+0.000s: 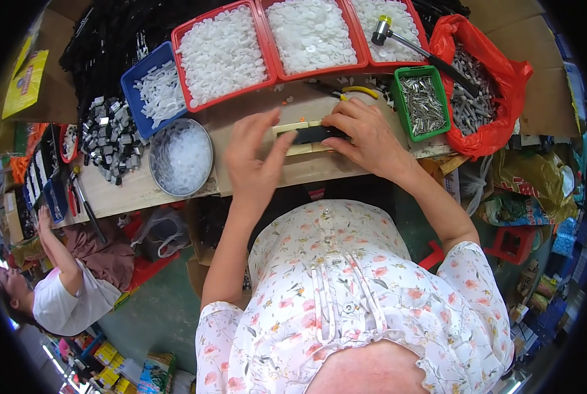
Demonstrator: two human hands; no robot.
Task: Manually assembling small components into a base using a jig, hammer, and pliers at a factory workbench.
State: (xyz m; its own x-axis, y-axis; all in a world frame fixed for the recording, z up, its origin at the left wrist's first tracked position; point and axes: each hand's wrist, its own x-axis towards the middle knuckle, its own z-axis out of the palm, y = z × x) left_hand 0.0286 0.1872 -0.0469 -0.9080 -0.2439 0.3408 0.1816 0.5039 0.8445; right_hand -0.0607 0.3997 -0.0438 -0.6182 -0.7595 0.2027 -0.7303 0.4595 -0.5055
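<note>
Red trays: three red plastic trays (222, 56) heaped with small white plastic discs, along the bench's far edge.
Blue tray: blue plastic bin (150, 88) of white clips, left of the red ones.
Metal bowl: round steel bowl (180, 157) of clear pieces.
Green box: green plastic box (423, 102) of metal pins.
Mallet: rubber-headed mallet (384, 29) lying across the rightmost tray.
Red bag: red plastic bag (487, 85) of grey metal parts.
Co-worker: person in a white shirt (60, 295), lower left.

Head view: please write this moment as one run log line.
right hand: presses black part on cream block | left hand: beside it, fingers spread | bench: trays of white caps
</note>
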